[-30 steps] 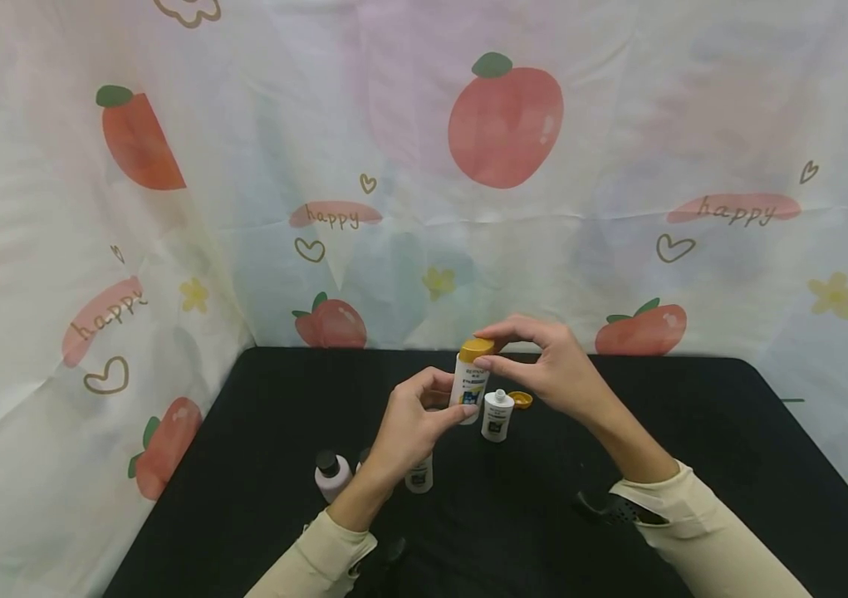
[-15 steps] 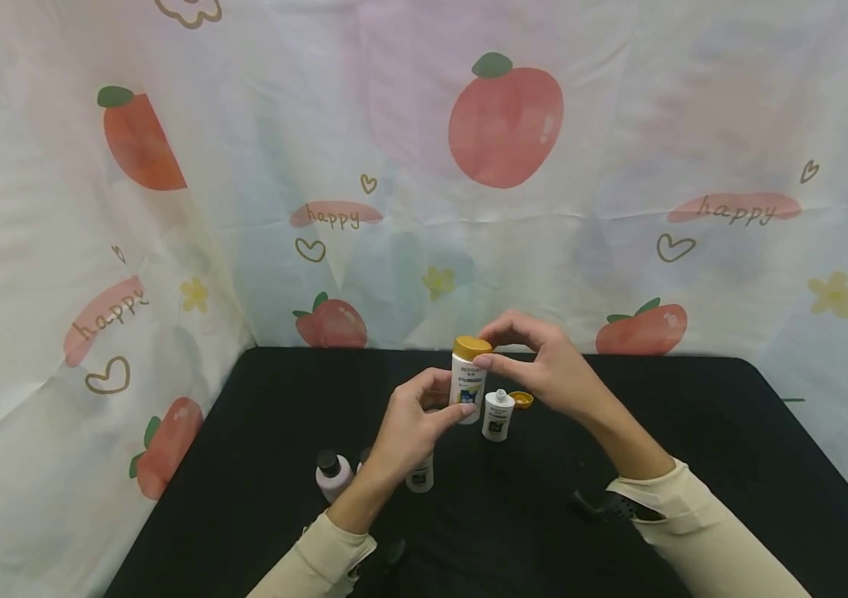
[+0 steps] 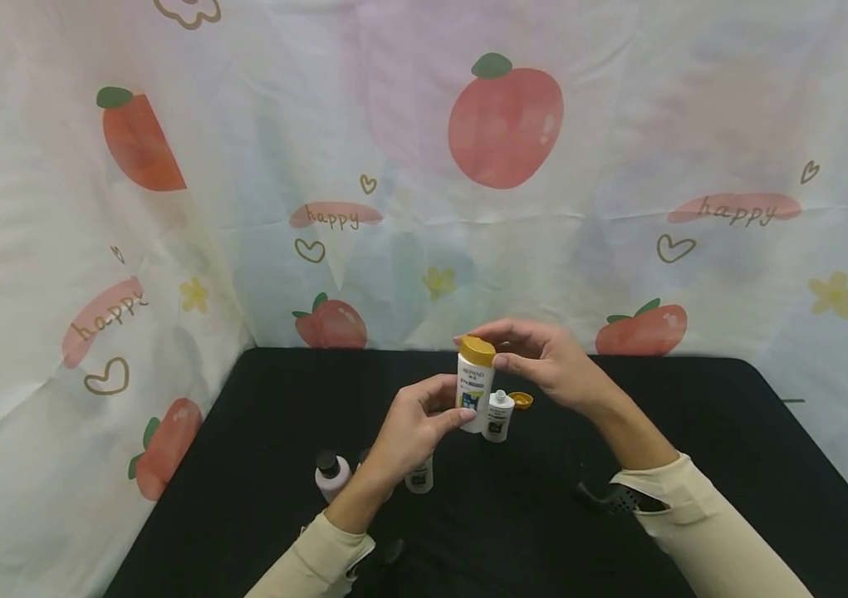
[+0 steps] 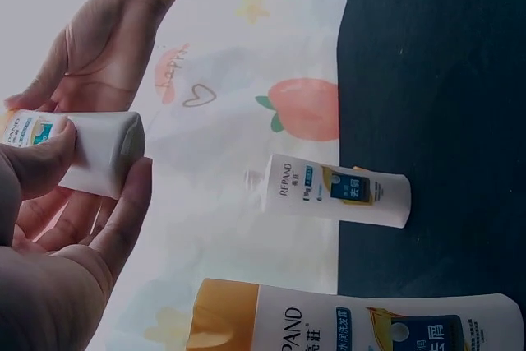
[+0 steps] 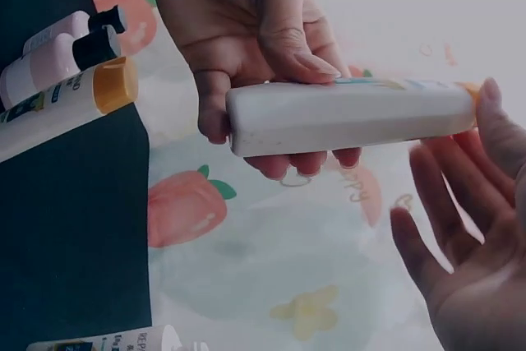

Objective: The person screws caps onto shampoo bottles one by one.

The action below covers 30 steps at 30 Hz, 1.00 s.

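In the head view my left hand (image 3: 410, 425) grips a white shampoo bottle (image 3: 472, 384) around its lower body, above the black table. My right hand (image 3: 554, 365) holds the bottle's gold cap (image 3: 477, 351), thumb at the near right side and fingers reaching over the back. In the right wrist view the bottle (image 5: 353, 119) lies across both hands, its flat base toward the left hand's little finger. Just behind it, a smaller white bottle (image 3: 497, 422) stands upright without a cap, its nozzle showing. A loose gold cap (image 3: 520, 400) lies beside that one.
Another white bottle with a gold cap (image 4: 226, 318) stands close to my left wrist. Two pale pink bottles with black tops, one of them a lotion bottle (image 3: 331, 477), stand left of it, partly hidden by my forearm. A printed curtain (image 3: 424, 274) hangs behind the black table (image 3: 528, 515).
The held bottle has turned and sunk slightly. My right thumb has slid from the cap's front to its right side, and the fingers reach farther over the back.
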{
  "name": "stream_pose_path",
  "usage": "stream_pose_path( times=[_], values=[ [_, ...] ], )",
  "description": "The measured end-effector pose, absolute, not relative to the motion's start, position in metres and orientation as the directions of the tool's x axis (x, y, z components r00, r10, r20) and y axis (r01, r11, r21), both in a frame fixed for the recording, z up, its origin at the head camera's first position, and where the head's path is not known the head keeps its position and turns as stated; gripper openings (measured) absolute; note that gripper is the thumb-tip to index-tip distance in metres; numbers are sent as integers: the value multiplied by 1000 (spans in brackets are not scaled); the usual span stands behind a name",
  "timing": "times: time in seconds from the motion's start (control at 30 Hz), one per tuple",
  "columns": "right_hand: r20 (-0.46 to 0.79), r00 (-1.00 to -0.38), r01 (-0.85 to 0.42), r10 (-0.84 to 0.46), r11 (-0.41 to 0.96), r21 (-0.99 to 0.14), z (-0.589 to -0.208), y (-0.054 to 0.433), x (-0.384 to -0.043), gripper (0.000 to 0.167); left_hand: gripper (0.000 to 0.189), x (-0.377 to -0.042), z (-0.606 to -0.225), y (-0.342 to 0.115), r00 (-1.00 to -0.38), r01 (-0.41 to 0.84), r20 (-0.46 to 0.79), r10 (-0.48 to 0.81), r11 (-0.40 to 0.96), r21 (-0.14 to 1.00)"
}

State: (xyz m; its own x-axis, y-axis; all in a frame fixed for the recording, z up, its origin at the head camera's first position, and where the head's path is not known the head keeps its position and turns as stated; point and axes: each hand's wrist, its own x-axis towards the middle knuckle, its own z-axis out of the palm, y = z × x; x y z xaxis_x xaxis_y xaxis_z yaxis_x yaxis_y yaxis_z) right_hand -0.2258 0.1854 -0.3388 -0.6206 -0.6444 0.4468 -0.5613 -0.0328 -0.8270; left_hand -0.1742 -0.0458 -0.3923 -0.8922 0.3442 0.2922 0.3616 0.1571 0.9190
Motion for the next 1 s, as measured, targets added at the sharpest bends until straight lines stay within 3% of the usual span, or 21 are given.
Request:
stream_pose_path(
  times=[0.17,0.8,1.0],
  values=[
    [415,-574,-503,-706,-95,-859,-339,184,-227,42,36,-174,-393,-45,-884,371,292,365,169,913],
    [424,-646,-578,-635,44,-815,-341,178,-220,46,25,-173,-395,-44,-902,383,319,290,199,902],
    [427,-686,-581,-589,90,-809,-342,175,-217,39,25,-172,-397,-44,-905,387,326,273,212,897]
  ],
)
